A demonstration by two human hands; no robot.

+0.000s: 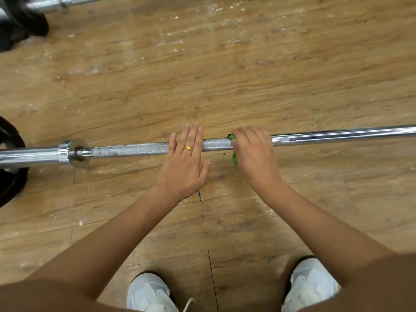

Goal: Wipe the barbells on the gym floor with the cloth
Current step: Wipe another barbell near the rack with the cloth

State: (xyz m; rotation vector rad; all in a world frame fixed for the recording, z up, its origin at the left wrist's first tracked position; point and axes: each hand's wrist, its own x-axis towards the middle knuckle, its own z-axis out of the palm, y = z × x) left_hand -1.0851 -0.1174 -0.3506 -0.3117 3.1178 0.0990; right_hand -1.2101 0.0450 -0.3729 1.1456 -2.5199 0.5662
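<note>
While the left hand [184, 163] lies flat on the barbell [139, 149], its fingers straight and close together across the knurled grip and its thumb spread toward the other hand, the right hand [253, 154] is curled over the bar just beside it, gripping a green cloth [234, 157] against the metal. Only scraps of the cloth show: a tip by the index finger and a strip hanging below the thumb, in the gap between the two hands. The rest is hidden under the palm. A gold ring [188, 148] sits on the left hand.

The bar runs across the wooden floor [225, 75], passing under both hands. Outward from the right hand it is smooth and shiny. Outward from the left hand the knurling is dull and speckled, then come a collar [75, 153], the thick sleeve [29, 155] and a black weight plate [9, 176] at the edge of view, well apart from that hand.

Far ahead of the left hand's fingertips lies a second barbell [47, 3] with its own dark plate [29, 21], blurred. Pale scuffs mark the boards ahead of both hands. Behind the wrists, one under each forearm, are two white shoes [149, 293].
</note>
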